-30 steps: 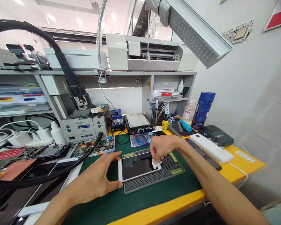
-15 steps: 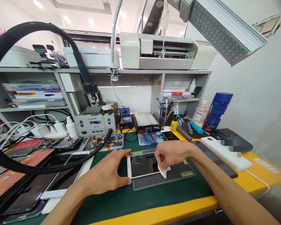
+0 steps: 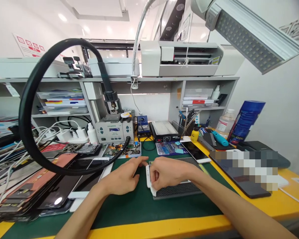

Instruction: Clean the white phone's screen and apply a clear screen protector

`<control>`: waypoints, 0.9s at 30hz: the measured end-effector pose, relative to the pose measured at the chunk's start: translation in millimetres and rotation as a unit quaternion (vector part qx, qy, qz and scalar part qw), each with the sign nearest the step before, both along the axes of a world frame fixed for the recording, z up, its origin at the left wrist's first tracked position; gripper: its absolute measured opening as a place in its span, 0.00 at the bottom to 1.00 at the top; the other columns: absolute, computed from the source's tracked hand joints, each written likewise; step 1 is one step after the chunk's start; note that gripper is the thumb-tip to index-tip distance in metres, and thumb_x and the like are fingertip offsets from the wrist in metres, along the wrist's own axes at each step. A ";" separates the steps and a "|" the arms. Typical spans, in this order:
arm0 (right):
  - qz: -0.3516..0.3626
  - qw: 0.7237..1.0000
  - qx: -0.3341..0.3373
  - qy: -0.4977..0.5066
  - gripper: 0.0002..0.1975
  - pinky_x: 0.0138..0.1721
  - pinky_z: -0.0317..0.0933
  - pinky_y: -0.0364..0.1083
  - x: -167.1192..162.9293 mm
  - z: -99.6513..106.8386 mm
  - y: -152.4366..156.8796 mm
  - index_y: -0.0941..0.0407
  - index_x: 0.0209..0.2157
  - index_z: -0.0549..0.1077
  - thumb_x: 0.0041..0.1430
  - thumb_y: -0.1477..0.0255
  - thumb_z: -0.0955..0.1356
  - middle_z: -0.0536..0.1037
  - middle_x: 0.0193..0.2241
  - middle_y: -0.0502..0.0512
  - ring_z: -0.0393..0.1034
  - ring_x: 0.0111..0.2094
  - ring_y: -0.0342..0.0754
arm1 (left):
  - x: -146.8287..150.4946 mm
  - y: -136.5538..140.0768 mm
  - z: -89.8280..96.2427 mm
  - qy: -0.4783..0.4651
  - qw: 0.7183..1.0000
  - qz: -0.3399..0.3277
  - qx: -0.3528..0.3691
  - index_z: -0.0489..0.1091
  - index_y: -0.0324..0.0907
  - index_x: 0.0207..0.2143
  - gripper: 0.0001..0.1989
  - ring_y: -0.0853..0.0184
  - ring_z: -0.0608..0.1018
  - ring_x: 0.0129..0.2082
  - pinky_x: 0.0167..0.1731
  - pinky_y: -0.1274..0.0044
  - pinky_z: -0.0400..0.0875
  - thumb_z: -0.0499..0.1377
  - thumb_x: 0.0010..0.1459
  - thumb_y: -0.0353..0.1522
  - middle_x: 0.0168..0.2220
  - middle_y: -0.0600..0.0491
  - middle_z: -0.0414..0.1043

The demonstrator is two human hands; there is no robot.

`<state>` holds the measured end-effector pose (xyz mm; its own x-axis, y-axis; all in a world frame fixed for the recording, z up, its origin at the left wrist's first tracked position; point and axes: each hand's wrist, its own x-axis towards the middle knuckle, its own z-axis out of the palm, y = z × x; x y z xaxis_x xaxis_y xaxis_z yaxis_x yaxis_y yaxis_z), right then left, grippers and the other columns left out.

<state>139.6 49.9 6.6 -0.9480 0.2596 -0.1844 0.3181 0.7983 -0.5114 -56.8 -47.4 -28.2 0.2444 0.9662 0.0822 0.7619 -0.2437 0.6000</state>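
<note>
Two bare hands. Right hand point(image 3: 168, 172): wrist bent, fingers curled down, pinching a crumpled white wipe point(image 3: 153, 191) beside the near left corner of one phone point(image 3: 148, 176). Left hand point(image 3: 123, 176): thumb and forefinger spread, forefinger toward the far left corner; contact hard to tell. Phone: white-rimmed, flat, mostly hidden beneath the right hand, lying on a grey pad point(image 3: 179, 191) of small round holes. Open room: plain green mat point(image 3: 139, 212) in front, bordered by a straight yellow table edge point(image 3: 164, 226).
</note>
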 end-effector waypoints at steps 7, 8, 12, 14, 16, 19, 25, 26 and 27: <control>0.019 0.992 0.066 0.104 0.05 0.24 0.53 0.39 -17.3 -16.2 -20.4 0.57 0.19 0.71 0.45 0.78 0.67 0.68 0.15 0.43 0.60 0.18 0.38 | -2.7 1.1 0.9 -0.024 1.000 0.008 -0.008 0.56 0.41 0.64 0.33 0.60 0.67 0.62 0.63 0.68 0.57 0.50 0.55 0.22 0.63 0.48 0.64; 0.019 0.992 0.068 0.105 0.05 0.24 0.53 0.39 -17.1 -16.2 -20.5 0.57 0.20 0.71 0.46 0.78 0.67 0.68 0.14 0.42 0.60 0.17 0.38 | -3.6 1.6 -0.1 -0.030 0.999 0.011 -0.013 0.56 0.42 0.64 0.33 0.60 0.67 0.61 0.63 0.67 0.58 0.50 0.55 0.22 0.63 0.48 0.64; 0.010 0.994 0.060 0.086 0.03 0.22 0.52 0.39 -9.5 -10.8 -13.2 0.56 0.23 0.71 0.48 0.74 0.67 0.72 0.18 0.44 0.63 0.19 0.39 | -5.8 4.5 -4.9 -0.036 0.999 0.017 -0.012 0.56 0.43 0.64 0.31 0.59 0.68 0.60 0.63 0.66 0.57 0.50 0.57 0.25 0.61 0.49 0.67; 0.012 0.995 0.066 0.078 0.05 0.23 0.52 0.39 -5.2 -8.4 -9.9 0.56 0.26 0.72 0.49 0.69 0.70 0.74 0.21 0.46 0.65 0.21 0.41 | -5.9 5.3 -6.9 -0.037 0.999 0.023 -0.012 0.56 0.44 0.64 0.30 0.59 0.68 0.60 0.63 0.66 0.57 0.52 0.58 0.27 0.60 0.49 0.68; 0.022 0.993 0.083 0.081 0.06 0.24 0.52 0.39 -3.5 -8.9 -10.2 0.56 0.25 0.73 0.49 0.68 0.70 0.74 0.21 0.46 0.64 0.22 0.41 | -5.8 5.4 -8.4 -0.041 0.999 0.029 -0.013 0.57 0.45 0.63 0.29 0.59 0.69 0.59 0.62 0.66 0.58 0.53 0.59 0.29 0.59 0.49 0.68; 0.048 0.986 0.127 0.096 0.09 0.24 0.51 0.41 -5.8 -13.8 -16.3 0.55 0.18 0.70 0.50 0.72 0.68 0.69 0.15 0.45 0.60 0.19 0.41 | -5.7 5.4 -9.9 -0.051 0.998 0.037 -0.009 0.59 0.46 0.62 0.28 0.58 0.71 0.58 0.61 0.66 0.60 0.54 0.59 0.31 0.58 0.49 0.70; -0.002 0.986 0.018 0.165 0.03 0.25 0.55 0.37 6.9 -0.5 -4.5 0.56 0.24 0.76 0.47 0.72 0.71 0.77 0.22 0.46 0.69 0.24 0.40 | -5.3 5.7 -8.2 -0.031 0.998 0.058 -0.022 0.58 0.48 0.63 0.28 0.56 0.70 0.59 0.60 0.66 0.62 0.55 0.59 0.35 0.59 0.50 0.69; -0.051 0.979 0.009 0.198 0.03 0.26 0.56 0.37 15.8 6.7 4.3 0.57 0.26 0.77 0.47 0.72 0.71 0.78 0.24 0.47 0.70 0.26 0.40 | -5.3 5.6 -7.8 -0.026 0.998 0.058 -0.027 0.57 0.48 0.63 0.28 0.56 0.69 0.59 0.61 0.66 0.61 0.54 0.60 0.35 0.59 0.50 0.68; -0.104 0.970 0.015 0.219 0.04 0.27 0.57 0.37 26.5 14.3 14.7 0.57 0.27 0.77 0.48 0.72 0.71 0.79 0.26 0.48 0.70 0.27 0.41 | -5.3 5.4 -7.5 -0.024 0.997 0.058 -0.035 0.56 0.49 0.64 0.28 0.56 0.69 0.59 0.61 0.65 0.61 0.53 0.60 0.36 0.59 0.50 0.68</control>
